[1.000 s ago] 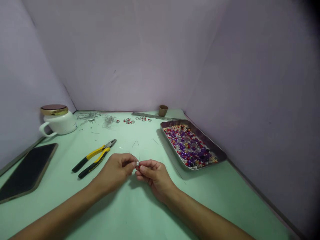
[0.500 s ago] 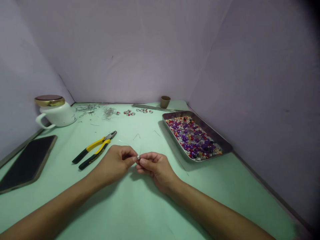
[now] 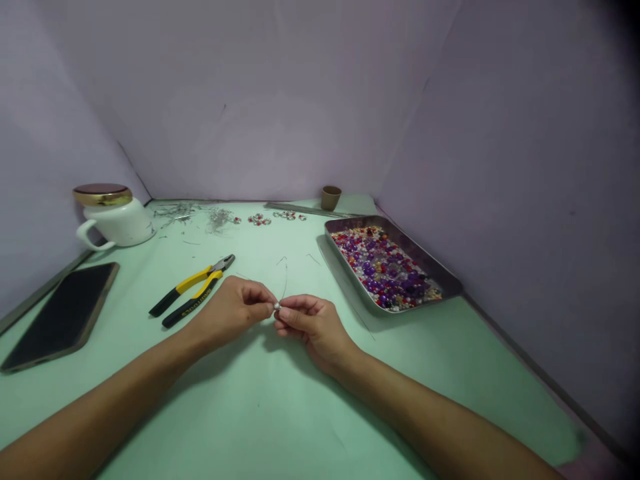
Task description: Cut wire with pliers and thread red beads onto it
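Between the fingertips of both hands is a small silvery-white bead piece, with a thin wire rising from it. My left hand pinches the piece from the left, thumb against forefinger. From the right, my right hand pinches it too, its other fingers curled beneath. Part of the piece is hidden by the fingertips. Pliers with yellow and black handles lie just left of my left hand. A metal tray of purple, red and white beads lies to the right.
A dark phone and a white mug with a gold-rimmed lid stand or lie at left. Wire scraps, red-and-silver beaded pieces, long thin rods and a small brown cup are along the back. Walls enclose the table.
The whole view has shifted slightly, with the table things a little higher in it. Both hands keep their pinch; the wire above the piece now shows longer.
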